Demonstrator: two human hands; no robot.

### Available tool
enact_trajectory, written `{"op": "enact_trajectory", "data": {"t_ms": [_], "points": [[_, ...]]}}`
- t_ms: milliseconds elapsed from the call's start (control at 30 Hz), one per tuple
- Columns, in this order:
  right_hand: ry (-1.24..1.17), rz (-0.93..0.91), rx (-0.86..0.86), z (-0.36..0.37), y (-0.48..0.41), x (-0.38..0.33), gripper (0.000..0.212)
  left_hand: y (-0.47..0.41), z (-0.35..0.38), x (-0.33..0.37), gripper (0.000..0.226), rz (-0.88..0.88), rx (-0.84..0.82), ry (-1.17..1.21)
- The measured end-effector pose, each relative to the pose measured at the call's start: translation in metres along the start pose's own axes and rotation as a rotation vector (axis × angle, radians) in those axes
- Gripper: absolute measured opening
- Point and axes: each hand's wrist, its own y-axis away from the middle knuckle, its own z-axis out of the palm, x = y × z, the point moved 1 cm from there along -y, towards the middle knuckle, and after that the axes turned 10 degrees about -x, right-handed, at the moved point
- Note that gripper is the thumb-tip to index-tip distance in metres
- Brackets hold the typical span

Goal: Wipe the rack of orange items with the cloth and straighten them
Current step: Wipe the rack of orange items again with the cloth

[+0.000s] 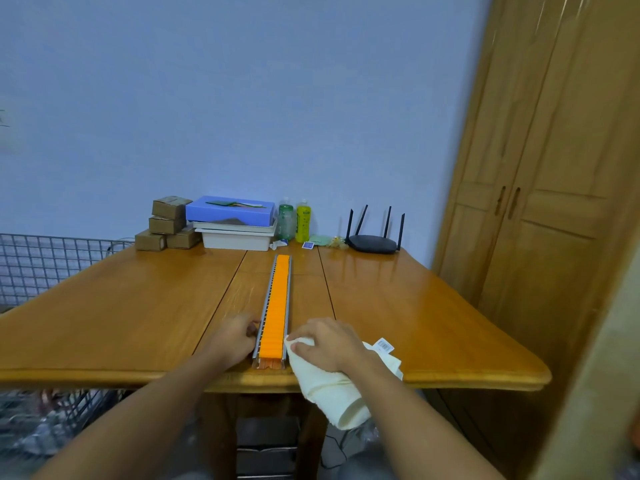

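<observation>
Rack (266,308): long narrow grey metal rail with slotted side walls, packed end to end with orange items (278,306), row looks even and flush. It lies lengthwise down the middle of the wooden table (433,317), near end at the front edge. Left hand (232,341) curled against the rail's left side near that end, fingers bent, touching the wall; can't tell if it actually pinches it. Right hand (329,344) grasps a cream cloth (332,389), pressed against the rail's right wall; rest of cloth hangs over the table edge.
</observation>
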Motion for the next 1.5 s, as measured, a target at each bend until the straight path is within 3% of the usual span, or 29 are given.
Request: {"op": "enact_trajectory", "data": {"t_ms": [467,833,1500], "points": [[0.051,-0.032,-0.028,-0.005,0.031,-0.029,0.035,0.035,-0.001,0.008,0.032,-0.044,0.003,-0.045],[0.015,-0.029,0.053,-0.016,0.037,-0.035,0.035,0.048,0.000,0.024,0.031,-0.049,-0.010,-0.020],[-0.081,0.046,0.067,-0.060,-0.039,0.012,0.033,-0.028,-0.038,0.021,0.013,0.001,-0.028,-0.065]]}}
